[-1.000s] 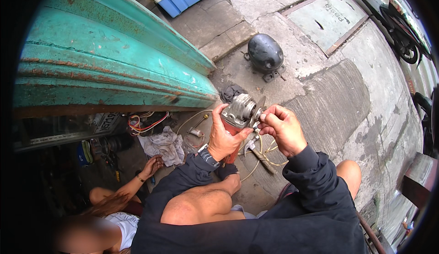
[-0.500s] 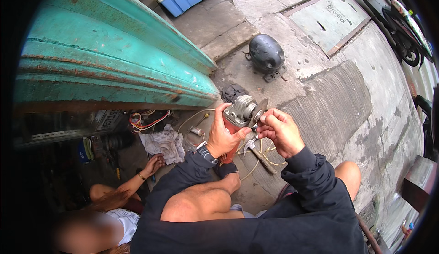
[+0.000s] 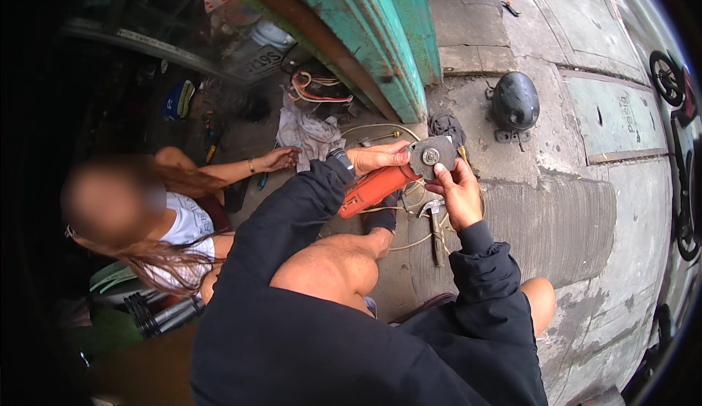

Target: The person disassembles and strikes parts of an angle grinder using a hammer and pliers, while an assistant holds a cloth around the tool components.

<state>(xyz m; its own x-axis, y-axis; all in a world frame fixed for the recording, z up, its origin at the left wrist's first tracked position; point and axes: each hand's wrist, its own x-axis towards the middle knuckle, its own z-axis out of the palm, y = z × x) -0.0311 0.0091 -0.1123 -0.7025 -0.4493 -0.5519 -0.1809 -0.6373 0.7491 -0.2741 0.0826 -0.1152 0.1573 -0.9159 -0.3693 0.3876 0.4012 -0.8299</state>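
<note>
A red angle grinder (image 3: 374, 190) is in front of me, its head raised and its body slanting down to the left. My left hand (image 3: 376, 159) is closed around it close to the head. On the head sits a dark, uneven-edged disc (image 3: 419, 163) with a round metal nut (image 3: 430, 156) at its centre, facing me. My right hand (image 3: 462, 195) pinches the disc's right side, with the thumb on its face near the nut and the fingers partly hidden behind. Below, a claw hammer (image 3: 436, 238) lies on the ground among pale cords.
A black dome-shaped compressor (image 3: 516, 103) stands beyond my hands, near a dark rag (image 3: 444, 124). A green metal post (image 3: 380, 40) rises ahead. At left another person's hand (image 3: 279, 159) reaches beside a whitish cloth (image 3: 311, 135). Motorcycles (image 3: 684, 157) stand far right.
The grinder has turned so its disc now faces me, and my right thumb rests on the disc's face. My view has swung left, showing more of the other person.
</note>
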